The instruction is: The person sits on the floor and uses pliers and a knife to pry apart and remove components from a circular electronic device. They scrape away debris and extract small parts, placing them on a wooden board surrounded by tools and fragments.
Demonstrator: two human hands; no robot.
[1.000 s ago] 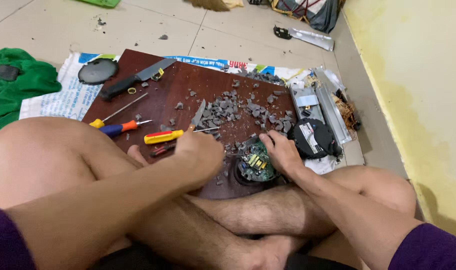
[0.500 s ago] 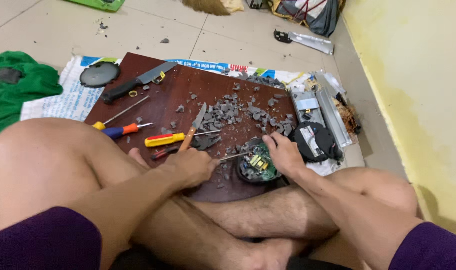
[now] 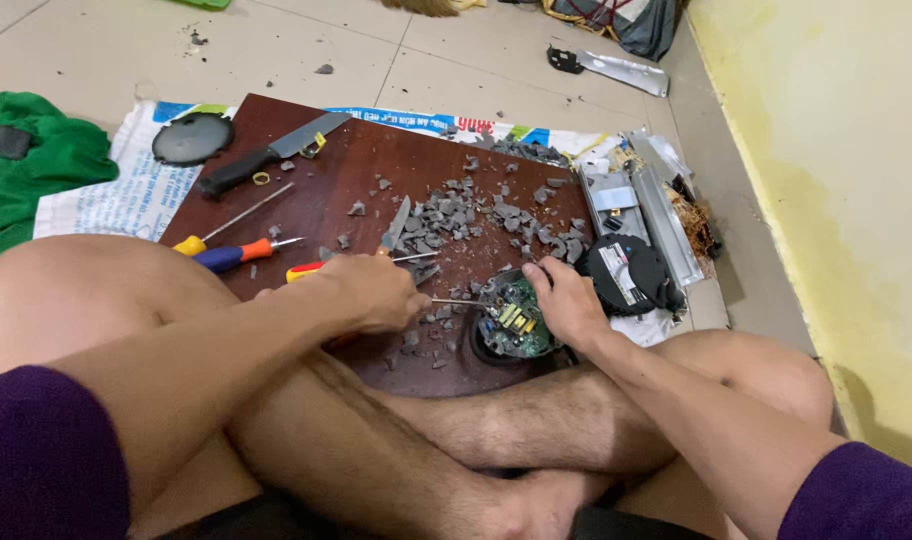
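Observation:
I sit cross-legged at a dark red-brown board point(image 3: 306, 200) on the floor. My left hand point(image 3: 371, 292) is closed around a thin screwdriver point(image 3: 456, 301) whose metal shaft points right, its tip at a round black device with a green circuit board point(image 3: 512, 322). My right hand point(image 3: 566, 300) rests on the right edge of that device and grips it. Grey broken chips point(image 3: 466, 215) lie scattered over the board just beyond both hands.
On the board lie a black-handled knife point(image 3: 266, 155), a yellow-handled tool point(image 3: 231, 218), a red-and-blue screwdriver point(image 3: 241, 254) and a red-and-yellow one point(image 3: 311, 269). A black disc point(image 3: 191, 138) and green cloth point(image 3: 36, 170) sit left. Metal parts point(image 3: 641, 205) and a black round part point(image 3: 631, 275) lie right, by the yellow wall.
My left hand picked up the thin screwdriver and moved its tip right to the circuit board. My right hand shifted slightly on the device.

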